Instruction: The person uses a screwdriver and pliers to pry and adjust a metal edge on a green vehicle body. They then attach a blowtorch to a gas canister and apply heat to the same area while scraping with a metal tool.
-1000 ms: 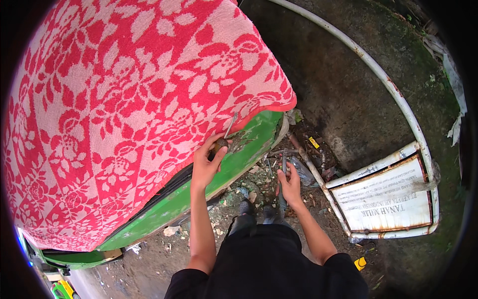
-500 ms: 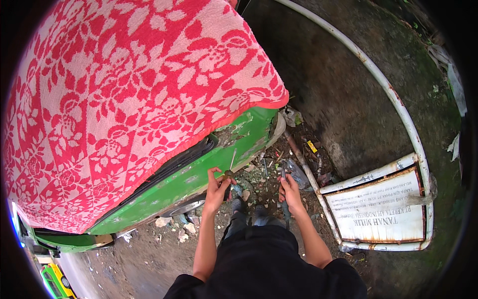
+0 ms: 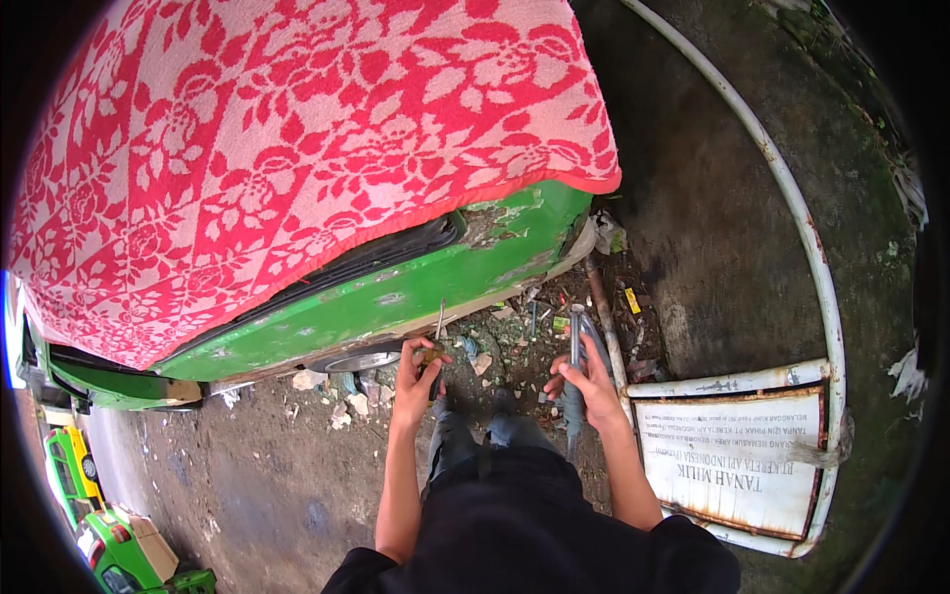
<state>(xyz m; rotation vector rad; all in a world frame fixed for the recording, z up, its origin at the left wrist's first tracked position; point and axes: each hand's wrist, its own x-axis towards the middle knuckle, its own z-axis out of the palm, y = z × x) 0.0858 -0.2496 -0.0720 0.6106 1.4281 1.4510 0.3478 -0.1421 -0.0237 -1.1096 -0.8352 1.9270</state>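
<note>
- Screwdriver (image 3: pixel 431 356), to judge by its thin shaft and stubby handle: it stands upright in front of the lower side of the green vehicle (image 3: pixel 396 302), near the wheel (image 3: pixel 358 361). Whether its tip touches the paint cannot be told.
- The left hand (image 3: pixel 420 374) grasps the handle between thumb and fingers. So light a pinch could let the tool twist or drop if the tip met something hard.
- The right hand (image 3: pixel 590 388) has its fingers curled round a long grey tool (image 3: pixel 575 342), apart from the vehicle's near side and farther right along it; part of this tool is hidden. If the grip slackened, it could slide down toward the feet.
- Swinging either tool toward the vehicle could scratch the green panel, which already has worn, pale patches, or snag the hem of the floral cloth (image 3: pixel 346 148) draped over its top.
- Rubble (image 3: pixel 358 404) lies along the vehicle's near edge; a careless step there could turn a foot and jerk both hands.
- A white sign (image 3: pixel 727 445) in a rusty frame stands to the vehicle's right; turning that way without looking could knock the right elbow against it.
</note>
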